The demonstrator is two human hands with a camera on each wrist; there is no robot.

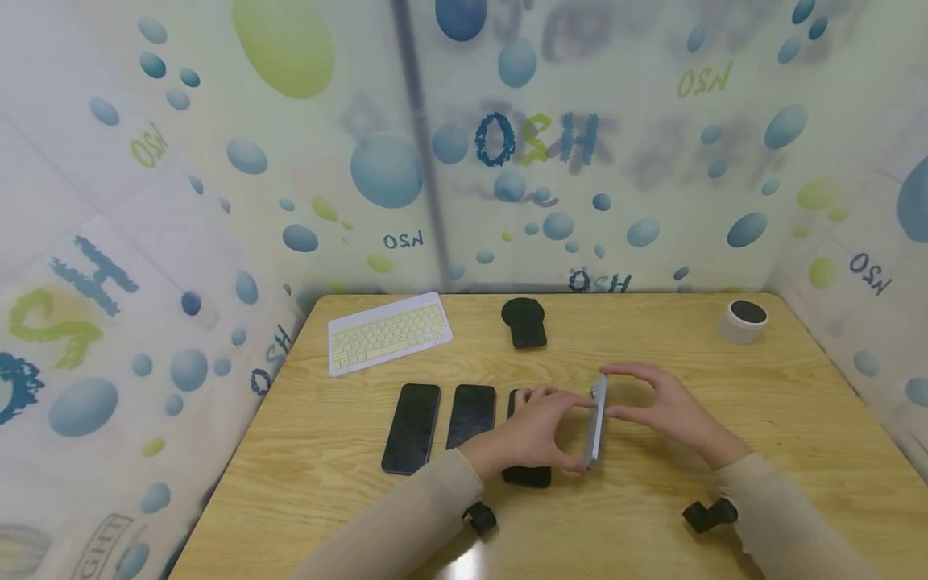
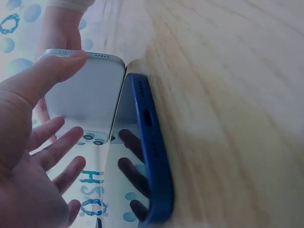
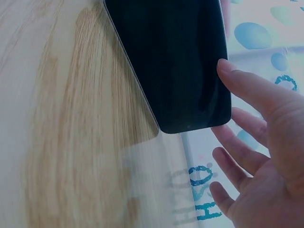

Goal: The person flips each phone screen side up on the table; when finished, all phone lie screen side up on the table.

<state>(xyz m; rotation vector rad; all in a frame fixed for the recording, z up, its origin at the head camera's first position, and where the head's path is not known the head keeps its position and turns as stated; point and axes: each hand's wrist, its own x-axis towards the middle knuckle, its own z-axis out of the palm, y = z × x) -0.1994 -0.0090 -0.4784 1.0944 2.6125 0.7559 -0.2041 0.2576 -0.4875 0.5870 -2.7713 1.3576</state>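
Observation:
A smartphone [image 1: 598, 423] with a pale back stands on its long edge on the table between both hands. My left hand [image 1: 532, 431] holds it from the left, thumb at the near end. The right hand [image 1: 670, 407] grips its far end, with the thumb against the screen side. In the left wrist view, the silvery back [image 2: 85, 97] with round camera lenses faces the left hand. The right wrist view shows its dark screen [image 3: 175, 61]. Beneath the left hand lies a blue-edged phone [image 1: 528, 477], partly covered.
Two more dark phones, one at far left [image 1: 411, 428] and one beside it [image 1: 471, 409], lie left of the hands. Behind them are a white keyboard [image 1: 389, 333] and a black flat object [image 1: 527, 324]. A white cylinder with a dark top [image 1: 743, 322] stands at back right, near the patterned wall.

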